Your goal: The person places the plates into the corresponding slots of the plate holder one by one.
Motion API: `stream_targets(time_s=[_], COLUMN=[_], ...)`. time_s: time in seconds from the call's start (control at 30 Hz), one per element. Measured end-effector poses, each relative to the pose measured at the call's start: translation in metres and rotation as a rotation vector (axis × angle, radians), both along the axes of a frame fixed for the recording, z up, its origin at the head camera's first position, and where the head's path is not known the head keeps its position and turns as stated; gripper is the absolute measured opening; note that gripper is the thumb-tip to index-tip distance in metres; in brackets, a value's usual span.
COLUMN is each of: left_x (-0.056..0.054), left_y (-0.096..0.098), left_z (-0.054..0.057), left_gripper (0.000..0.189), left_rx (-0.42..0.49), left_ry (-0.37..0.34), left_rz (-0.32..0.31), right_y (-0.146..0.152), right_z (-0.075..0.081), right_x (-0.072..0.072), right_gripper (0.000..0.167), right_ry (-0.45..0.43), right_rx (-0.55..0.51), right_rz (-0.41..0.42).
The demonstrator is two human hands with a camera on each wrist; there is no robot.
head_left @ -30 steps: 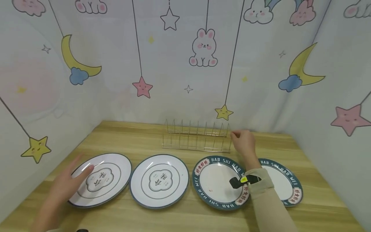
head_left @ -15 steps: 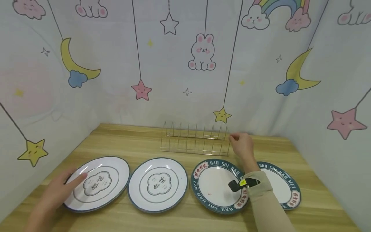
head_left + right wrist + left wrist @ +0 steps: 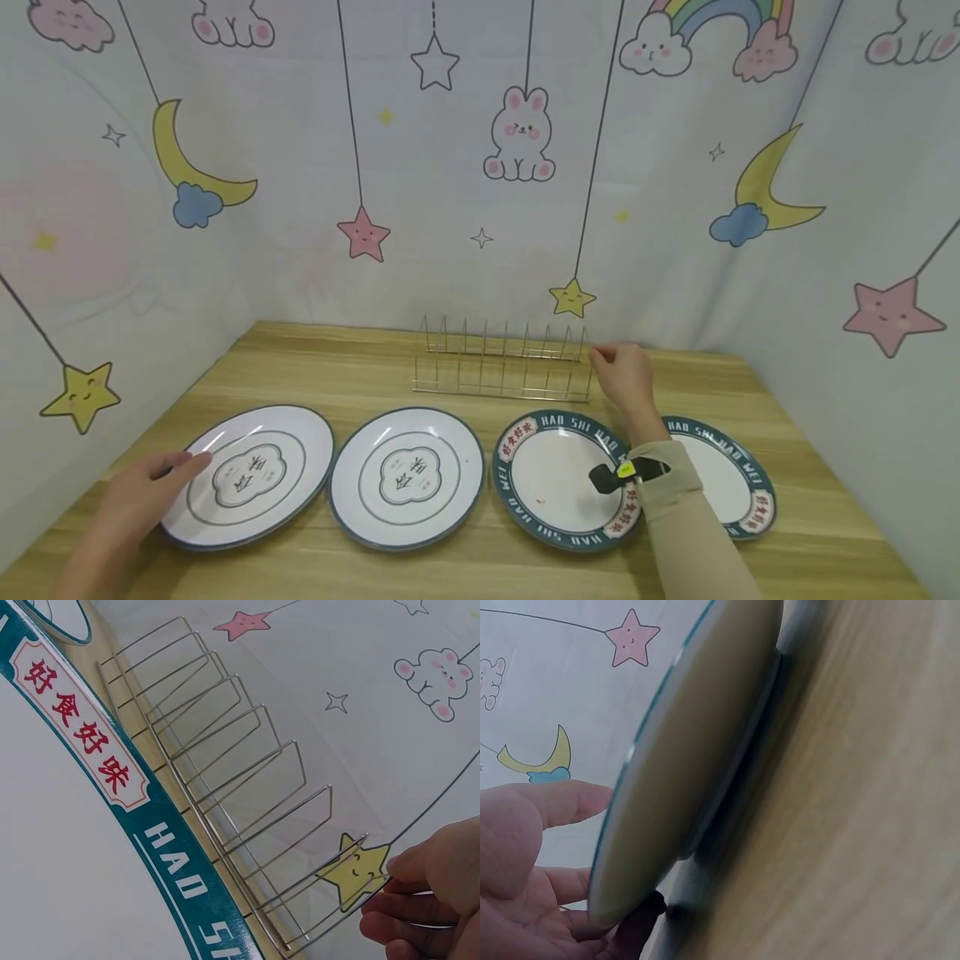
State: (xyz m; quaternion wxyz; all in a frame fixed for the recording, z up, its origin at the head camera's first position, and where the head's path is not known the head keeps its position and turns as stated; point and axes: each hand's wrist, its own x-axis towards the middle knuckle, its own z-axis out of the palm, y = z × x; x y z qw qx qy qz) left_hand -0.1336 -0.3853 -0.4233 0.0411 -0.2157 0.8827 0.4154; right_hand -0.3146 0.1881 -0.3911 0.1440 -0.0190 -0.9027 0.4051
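Frankly, leftmost plate: lies at the left end of the row, its near-left rim in the left hand; if the grip on that one side proves too shallow, the plate could tip away and slap the table.
Second plate: just beside the leftmost one's right edge, so a sideways drag would probably knock rims.
Wire rack: thin and light-looking, behind the row; a tug from the right hand at its end could skew it or bend a divider.
Wrist camera: juts over the green-rimmed plate; letting the sleeve sag might nudge that plate into the rightmost plate.
Left hand: thumb over the rim, fingers curled beneath, clamped on the plate's edge from one side only; whether the plate's foot rests on the table is hard to say, as the left wrist view is blurred and shadowed there.
Right hand: thumb and fingers drawn together on the end wire at the rack's right side.
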Motion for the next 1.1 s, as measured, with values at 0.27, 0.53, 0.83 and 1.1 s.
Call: stream_targets(time_s=[0.27, 0.53, 0.83, 1.1], left_x=[-0.0018, -0.0016, 0.0039, 0.0029], left_y=[0.0042, 0.0052, 0.0005, -0.0030], left_z=[0.0034, 0.0017, 0.0007, -0.0009], left_gripper=[0.086, 0.068, 0.074, 0.063], left_rx=[0.075, 0.117, 0.134, 0.269], left_ry=[0.031, 0.039, 0.036, 0.081], left_rz=[0.140, 0.257, 0.243, 0.250], right_y=[-0.0019, -0.0031, -0.0031, -0.0029], right_z=[0.0024, 0.0010, -0.0004, -0.0037], right_x=[-0.0001, 0.0005, 0.0002, -0.0018], right_gripper=[0.031, 0.030, 0.030, 0.030], right_ry=[0.003, 0.006, 0.002, -0.002], right_rx=[0.001, -0.005, -0.018, -0.029], right_rz=[-0.003, -0.005, -0.002, -0.012])
